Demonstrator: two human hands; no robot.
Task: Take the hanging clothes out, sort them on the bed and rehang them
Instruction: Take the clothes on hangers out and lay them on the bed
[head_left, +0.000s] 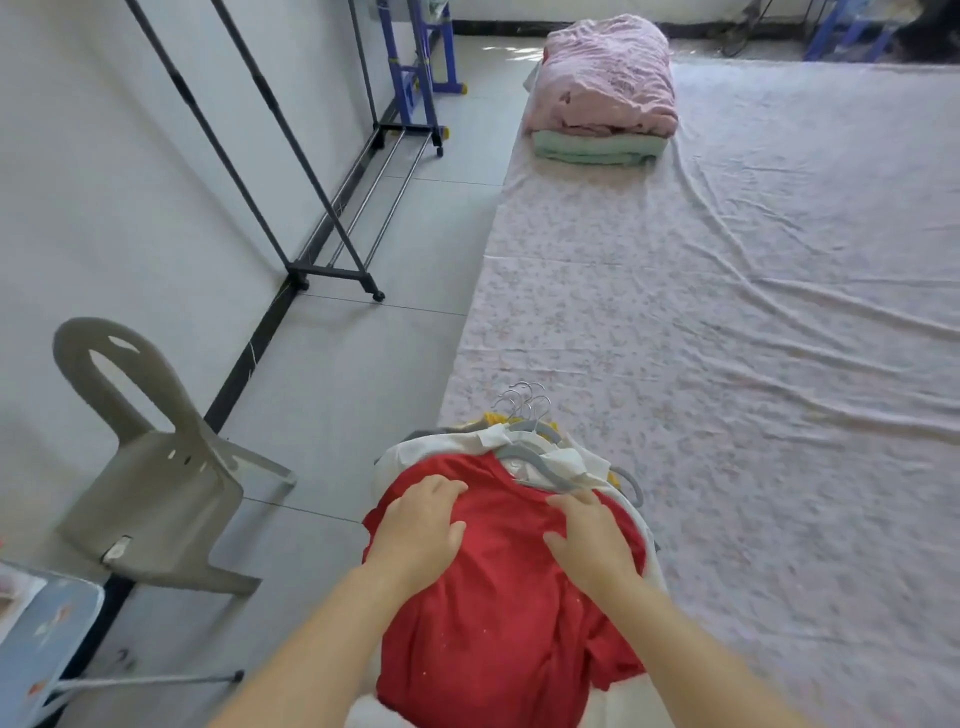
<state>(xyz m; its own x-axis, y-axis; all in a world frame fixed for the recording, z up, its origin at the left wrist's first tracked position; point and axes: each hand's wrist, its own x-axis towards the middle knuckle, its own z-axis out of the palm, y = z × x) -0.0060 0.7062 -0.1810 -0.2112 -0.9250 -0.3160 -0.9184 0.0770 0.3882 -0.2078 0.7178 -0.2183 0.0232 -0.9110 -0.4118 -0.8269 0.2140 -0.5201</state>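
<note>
Both hands lie flat and apart on a red short-sleeved cotton shirt (498, 623), gripping nothing: the left hand (421, 525) presses its left shoulder area, and the right hand (592, 540) presses its right side with fingers stretched towards the collar. The red shirt tops a stacked pile of white and yellow clothes (566, 460). Its long axis runs straight away from the person, collar end farthest. Just beyond the shirt's collar, the grey plastic hangers (540, 467) fan out, their bunched silver hooks (524, 400) pointing away. The right hand is nearer them, its fingertips almost touching the closest hanger, so my guess is it would lift the top hanger.

Under and right of the shirt spreads the bed with a pale floral sheet (727, 338). Whether the pile rests wholly on it or overhangs its left edge is unclear. Far left of the shirt stands a bare black metal clothes rail (291, 171). Its top bar is cut off. How many garments lie under the shirt is hidden, and its hem leaves the picture.
</note>
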